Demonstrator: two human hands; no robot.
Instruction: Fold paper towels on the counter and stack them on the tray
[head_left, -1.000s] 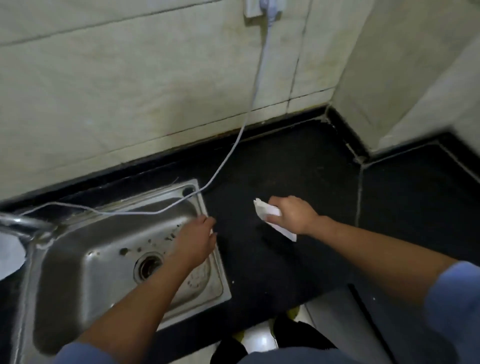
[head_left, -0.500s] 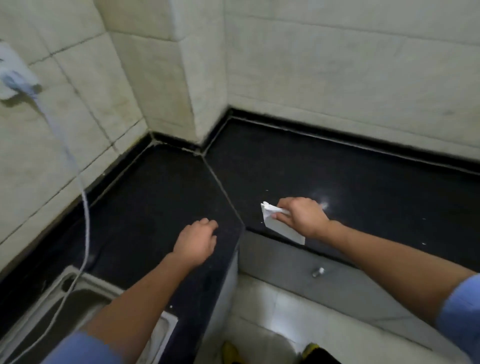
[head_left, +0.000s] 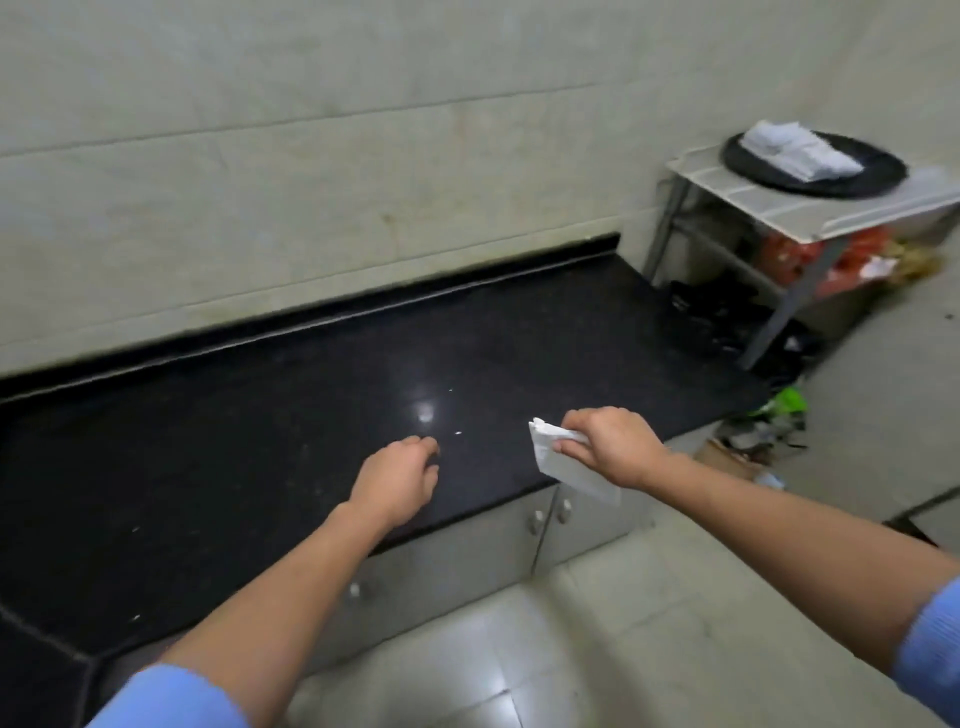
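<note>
**Folded towel in right hand, over counter's front edge**

Right hand (head_left: 610, 447): fingers curled and pinching a folded white paper towel (head_left: 569, 467). Upper corner of the towel sticks out past the knuckles to the left; the rest hangs down below the hand, over the front edge of the black polished stone counter (head_left: 260, 441). Towel held in the air, not lying on the stone.

Left hand (head_left: 397, 480): palm down, low over the counter near its front edge, fingers loosely bent and close together, holding nothing. Cannot tell whether the fingertips touch the stone.

Counter surface bare apart from a few small white specks (head_left: 457, 432) near a light reflection, just beyond the left hand.

Far right, well apart from both hands: round black tray (head_left: 878, 174) resting on a pale slatted metal-legged rack (head_left: 779, 208) beyond the counter's end. A stack of folded white paper towels (head_left: 800, 150) lies on the tray, slightly blurred.

Under the counter: grey cabinet doors with small round knobs (head_left: 563, 517). Blue sleeves (head_left: 930, 649) visible on both arms. Red and dark clutter under the rack, too blurred to identify.
</note>
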